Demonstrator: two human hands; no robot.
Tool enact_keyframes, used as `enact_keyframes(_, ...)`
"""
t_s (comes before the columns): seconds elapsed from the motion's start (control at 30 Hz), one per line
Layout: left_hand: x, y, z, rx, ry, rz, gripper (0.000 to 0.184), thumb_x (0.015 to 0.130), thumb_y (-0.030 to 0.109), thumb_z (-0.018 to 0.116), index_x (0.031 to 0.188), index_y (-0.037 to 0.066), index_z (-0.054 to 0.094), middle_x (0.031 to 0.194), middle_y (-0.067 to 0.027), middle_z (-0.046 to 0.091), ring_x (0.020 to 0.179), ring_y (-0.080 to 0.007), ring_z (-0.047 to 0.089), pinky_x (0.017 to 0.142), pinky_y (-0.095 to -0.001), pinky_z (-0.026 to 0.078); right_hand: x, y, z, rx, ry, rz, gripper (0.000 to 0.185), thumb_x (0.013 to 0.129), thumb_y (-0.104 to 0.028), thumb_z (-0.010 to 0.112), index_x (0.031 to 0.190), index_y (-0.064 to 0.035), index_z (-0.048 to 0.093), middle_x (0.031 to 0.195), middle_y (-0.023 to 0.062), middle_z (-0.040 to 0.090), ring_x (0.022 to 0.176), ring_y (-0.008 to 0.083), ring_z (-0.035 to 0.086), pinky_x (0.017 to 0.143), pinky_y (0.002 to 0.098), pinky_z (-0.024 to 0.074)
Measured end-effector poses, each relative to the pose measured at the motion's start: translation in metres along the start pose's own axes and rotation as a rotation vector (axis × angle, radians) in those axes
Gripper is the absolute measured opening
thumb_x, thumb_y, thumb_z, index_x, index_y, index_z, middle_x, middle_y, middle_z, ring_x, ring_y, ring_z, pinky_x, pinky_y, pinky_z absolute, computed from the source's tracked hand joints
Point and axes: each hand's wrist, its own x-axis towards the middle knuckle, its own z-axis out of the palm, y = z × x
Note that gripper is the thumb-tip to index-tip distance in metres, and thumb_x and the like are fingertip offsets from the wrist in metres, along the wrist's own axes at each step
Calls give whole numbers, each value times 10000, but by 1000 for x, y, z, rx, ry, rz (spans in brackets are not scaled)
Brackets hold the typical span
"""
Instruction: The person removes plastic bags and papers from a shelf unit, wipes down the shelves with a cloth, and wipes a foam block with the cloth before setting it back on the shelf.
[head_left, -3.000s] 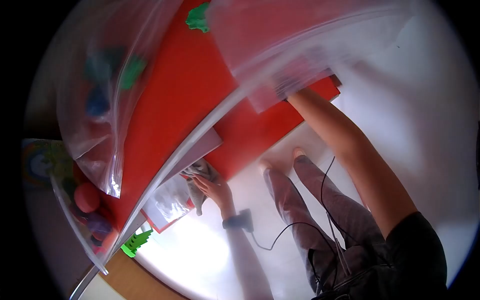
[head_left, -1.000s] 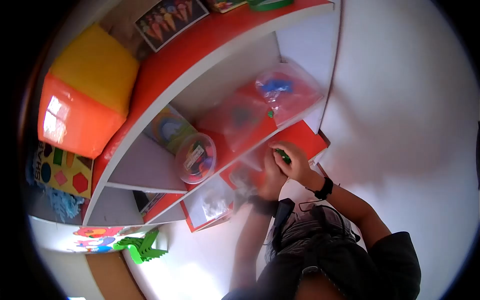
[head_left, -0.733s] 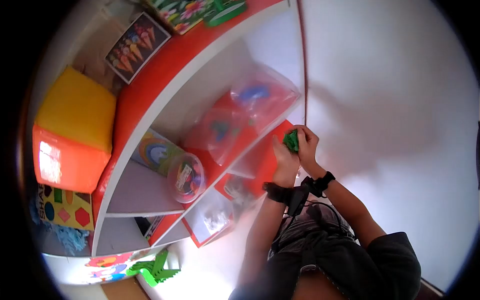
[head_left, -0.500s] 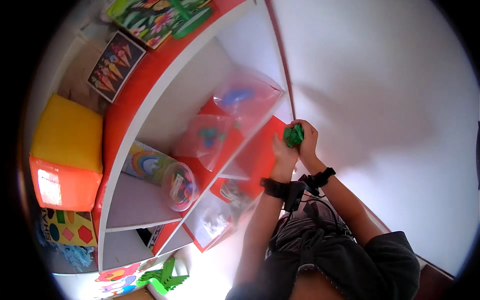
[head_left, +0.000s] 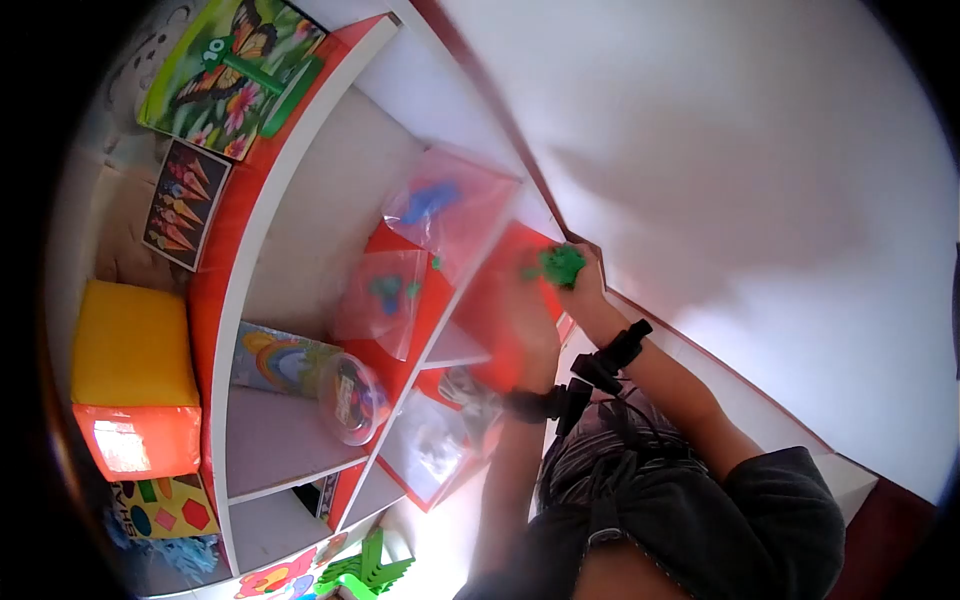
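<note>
My right hand (head_left: 583,275) is closed around a clump of small green pieces (head_left: 562,265), whose exact kind I cannot make out. My left hand (head_left: 530,315) is smeared by motion over the red shelf surface (head_left: 490,265), so its fingers do not show clearly. A blurred green bit (head_left: 530,270) appears near its fingertips. To the left on the shelf lie a clear plastic bag with blue pieces (head_left: 430,203) and another clear bag with green and blue pieces (head_left: 388,290). Between these bags sits a tiny green piece (head_left: 437,264). Black straps are around both wrists.
A round clear tub (head_left: 353,400) with colourful contents stands in the shelf unit (head_left: 285,200). Below it is a clear bag with whitish contents (head_left: 438,450). A yellow and orange cube (head_left: 135,350) rests on top. A white wall (head_left: 740,150) borders the right.
My hands have parted: the left has moved down and left, away from the clump. The right keeps the green clump, now slightly further left in view. The camera view has shifted.
</note>
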Motion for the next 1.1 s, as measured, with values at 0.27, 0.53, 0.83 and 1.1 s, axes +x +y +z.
enact_keyframes(0.27, -16, 18, 29, 570, -99, 132, 519, 932, 385, 185, 1288, 30, 314, 1287, -119, 352, 1167, -204, 359, 1003, -343, 234, -9, 9, 6, 24, -58, 184, 283, 813, -235, 418, 878, -7, 572, 876, 105, 595, 814, 217, 570, 766, 311, 465)
enact_keyframes(0.53, -1, 38, 3, 540, -218, 376, 385, 910, 223, 313, 1228, 14, 374, 1234, -128, 414, 1146, -229, 401, 999, -357, 240, -23, 10, 16, -451, 3, -42, 182, 799, -179, 452, 746, -39, 556, 717, 85, 570, 740, 210, 569, 740, 339, 470)
enact_keyframes(0.83, 75, 41, -58, 1907, -63, 669, 498, 736, 178, 604, 1177, 35, 421, 1156, -142, 444, 1078, -323, 388, 925, -441, 305, -8, -22, 16, 37, 220, 189, 197, 773, -110, 415, 598, -37, 466, 662, 123, 526, 766, 293, 554, 801, 434, 456)
enact_keyframes(1.1, 86, 26, -84, 1995, -86, 744, 398, 740, 218, 609, 1098, 84, 497, 1100, -94, 485, 1014, -284, 429, 887, -433, 323, 4, -12, -4, -8, 55, 223, 156, 790, -117, 426, 684, -27, 495, 711, 124, 536, 746, 291, 557, 768, 432, 474)
